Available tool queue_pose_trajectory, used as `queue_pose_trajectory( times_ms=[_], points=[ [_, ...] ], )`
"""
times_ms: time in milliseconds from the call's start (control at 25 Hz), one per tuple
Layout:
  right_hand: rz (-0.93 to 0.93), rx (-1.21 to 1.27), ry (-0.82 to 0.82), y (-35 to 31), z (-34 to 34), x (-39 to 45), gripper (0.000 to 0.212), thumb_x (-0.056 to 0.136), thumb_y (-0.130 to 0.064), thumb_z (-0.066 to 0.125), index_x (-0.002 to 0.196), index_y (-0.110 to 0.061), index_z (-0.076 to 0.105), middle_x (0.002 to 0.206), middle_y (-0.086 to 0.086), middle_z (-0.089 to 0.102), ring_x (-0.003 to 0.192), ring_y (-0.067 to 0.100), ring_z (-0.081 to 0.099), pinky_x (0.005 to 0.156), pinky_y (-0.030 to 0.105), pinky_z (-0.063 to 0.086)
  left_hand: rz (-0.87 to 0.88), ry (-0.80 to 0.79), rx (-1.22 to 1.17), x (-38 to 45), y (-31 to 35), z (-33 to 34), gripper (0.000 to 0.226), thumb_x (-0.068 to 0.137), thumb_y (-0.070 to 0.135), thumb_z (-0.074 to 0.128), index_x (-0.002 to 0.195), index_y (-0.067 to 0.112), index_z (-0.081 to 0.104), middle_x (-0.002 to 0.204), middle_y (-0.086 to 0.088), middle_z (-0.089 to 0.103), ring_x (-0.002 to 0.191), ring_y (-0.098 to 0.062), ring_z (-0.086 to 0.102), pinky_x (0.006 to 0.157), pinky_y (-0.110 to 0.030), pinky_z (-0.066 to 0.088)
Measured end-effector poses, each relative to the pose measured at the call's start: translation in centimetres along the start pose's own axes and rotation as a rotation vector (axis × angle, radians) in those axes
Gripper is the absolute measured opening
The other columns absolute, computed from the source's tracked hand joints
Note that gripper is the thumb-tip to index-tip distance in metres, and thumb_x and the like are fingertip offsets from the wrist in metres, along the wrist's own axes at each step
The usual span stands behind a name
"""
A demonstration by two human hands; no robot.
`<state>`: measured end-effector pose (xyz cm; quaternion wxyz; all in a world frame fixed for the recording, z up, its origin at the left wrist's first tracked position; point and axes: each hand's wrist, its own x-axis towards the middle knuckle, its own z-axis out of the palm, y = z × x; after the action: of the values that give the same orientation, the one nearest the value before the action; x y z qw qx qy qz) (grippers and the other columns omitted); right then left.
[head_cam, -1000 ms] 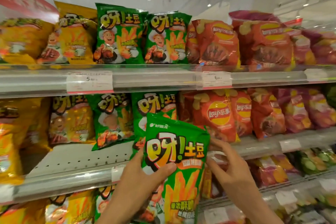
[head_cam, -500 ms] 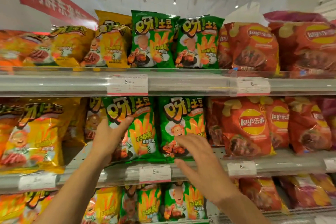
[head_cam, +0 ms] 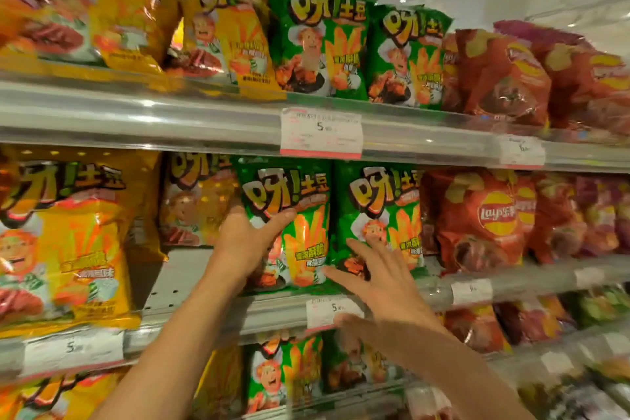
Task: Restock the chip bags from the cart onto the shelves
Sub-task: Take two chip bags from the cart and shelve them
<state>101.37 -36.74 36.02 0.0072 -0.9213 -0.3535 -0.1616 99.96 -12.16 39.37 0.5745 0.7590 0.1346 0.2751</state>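
Note:
A green chip bag (head_cam: 306,232) stands upright on the middle shelf (head_cam: 184,283). My left hand (head_cam: 242,242) grips its left edge, thumb across the front and fingers hidden behind it. A second green bag (head_cam: 385,201) stands touching it on the right. My right hand (head_cam: 378,283) is spread with straight fingers in front of that bag's lower part and holds nothing; whether the fingertips touch the bags I cannot tell. The cart is out of view.
Yellow bags (head_cam: 68,232) fill the shelf's left end, with a bare gap of shelf between them and my left hand. Red Lay's bags (head_cam: 484,221) stand to the right. The top shelf (head_cam: 170,119) and the lower shelf hold more bags. A price tag (head_cam: 324,312) hangs below my right hand.
The green bag went from in front of the shelves, held in both hands, up onto the middle shelf. My right hand let go and spread open. The view came closer.

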Motion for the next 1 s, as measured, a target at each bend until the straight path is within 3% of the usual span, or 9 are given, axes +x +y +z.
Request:
queue_pose_trajectory(
  times_ms=[80, 160, 240, 360, 440, 560, 680, 840, 1000],
  points=[
    [0.033, 0.006, -0.036, -0.3, -0.7, 0.3, 0.063, 0.091, -0.071, 0.044, 0.149, -0.058, 0.023, 0.167, -0.006, -0.005, 0.154, 0.022, -0.014, 0.124, 0.052, -0.004, -0.003, -0.060, 0.021, -0.1, -0.1, 0.1, 0.053, 0.077, 0.058, 0.077, 0.107, 0.020, 0.056, 0.090, 0.009, 0.065, 0.079, -0.008, 0.060, 0.058, -0.024, 0.040],
    [0.057, 0.075, -0.025, -0.8, -1.3, 0.3, 0.059, 0.089, -0.067, 0.051, 0.145, -0.053, 0.039, 0.167, -0.007, 0.006, 0.155, 0.020, -0.006, 0.123, 0.050, 0.002, -0.048, -0.117, -0.030, -0.2, 0.1, 0.1, 0.058, 0.077, 0.059, 0.078, 0.111, 0.018, 0.055, 0.096, 0.007, 0.064, 0.083, -0.012, 0.060, 0.066, -0.025, 0.042],
    [0.083, 0.192, 0.028, -1.5, -1.6, -0.3, 0.057, 0.089, -0.065, 0.056, 0.143, -0.049, 0.045, 0.165, -0.011, 0.012, 0.154, 0.014, -0.003, 0.124, 0.050, 0.004, -0.026, -0.137, -0.080, -0.3, 0.2, 0.5, 0.065, 0.078, 0.056, 0.078, 0.124, 0.015, 0.056, 0.112, 0.000, 0.064, 0.107, -0.023, 0.062, 0.082, -0.029, 0.046],
    [0.106, 0.308, 0.098, -2.7, -2.0, -1.7, 0.060, 0.092, -0.058, 0.059, 0.147, -0.044, 0.041, 0.164, -0.010, 0.019, 0.153, 0.011, 0.004, 0.124, 0.050, 0.011, 0.025, -0.034, 0.046, -1.8, 0.4, 0.7, 0.101, 0.072, 0.068, 0.074, 0.146, 0.010, 0.037, 0.144, -0.015, 0.041, 0.140, -0.034, 0.035, 0.111, -0.046, 0.039],
    [0.115, 0.339, 0.187, -3.3, -2.1, -2.8, 0.063, 0.093, -0.048, 0.064, 0.149, -0.031, 0.042, 0.160, -0.004, 0.030, 0.152, 0.016, 0.018, 0.122, 0.049, 0.020, 0.245, 0.127, 0.119, -3.9, 0.3, 0.7, 0.109, 0.074, 0.069, 0.072, 0.155, 0.011, 0.025, 0.152, -0.018, 0.029, 0.144, -0.035, 0.025, 0.118, -0.051, 0.029],
    [0.131, 0.396, 0.309, -3.5, -1.9, -5.8, 0.063, 0.090, -0.030, 0.070, 0.147, -0.016, 0.046, 0.152, 0.002, 0.044, 0.146, 0.019, 0.035, 0.120, 0.045, 0.030, 0.775, 0.200, 0.192, -8.0, -0.5, 2.8, 0.087, 0.085, 0.051, 0.071, 0.151, 0.005, 0.037, 0.150, -0.020, 0.036, 0.141, -0.040, 0.036, 0.113, -0.057, 0.035],
    [0.148, 0.509, 0.385, -2.0, -0.3, -11.1, 0.054, 0.094, -0.027, 0.066, 0.141, -0.006, 0.049, 0.142, 0.007, 0.051, 0.138, 0.022, 0.045, 0.115, 0.038, 0.036, 0.980, -0.098, 0.201, -13.4, -2.6, 7.5, 0.065, 0.094, 0.038, 0.069, 0.145, 0.003, 0.047, 0.142, -0.021, 0.047, 0.138, -0.041, 0.042, 0.112, -0.056, 0.036],
    [0.566, 0.637, 0.233, 3.1, 4.9, -20.8, 0.052, 0.095, -0.034, 0.065, 0.143, -0.026, 0.046, 0.140, -0.014, 0.047, 0.134, 0.005, 0.043, 0.109, 0.022, 0.037, 0.890, -0.479, 0.212, -19.6, -7.4, 14.4, 0.061, 0.094, 0.029, 0.068, 0.147, 0.008, 0.046, 0.142, -0.018, 0.047, 0.136, -0.030, 0.040, 0.117, -0.042, 0.032],
    [1.010, 0.844, 0.162, 10.1, 13.5, -30.9, 0.045, 0.095, -0.023, 0.068, 0.135, -0.028, 0.050, 0.123, -0.008, 0.058, 0.097, -0.019, 0.059, 0.072, 0.012, 0.054, 0.731, -0.736, 0.313, -22.2, -12.4, 22.6, 0.059, 0.091, 0.020, 0.074, 0.143, 0.007, 0.051, 0.138, -0.017, 0.051, 0.133, -0.031, 0.045, 0.116, -0.027, 0.027]
  ],
)
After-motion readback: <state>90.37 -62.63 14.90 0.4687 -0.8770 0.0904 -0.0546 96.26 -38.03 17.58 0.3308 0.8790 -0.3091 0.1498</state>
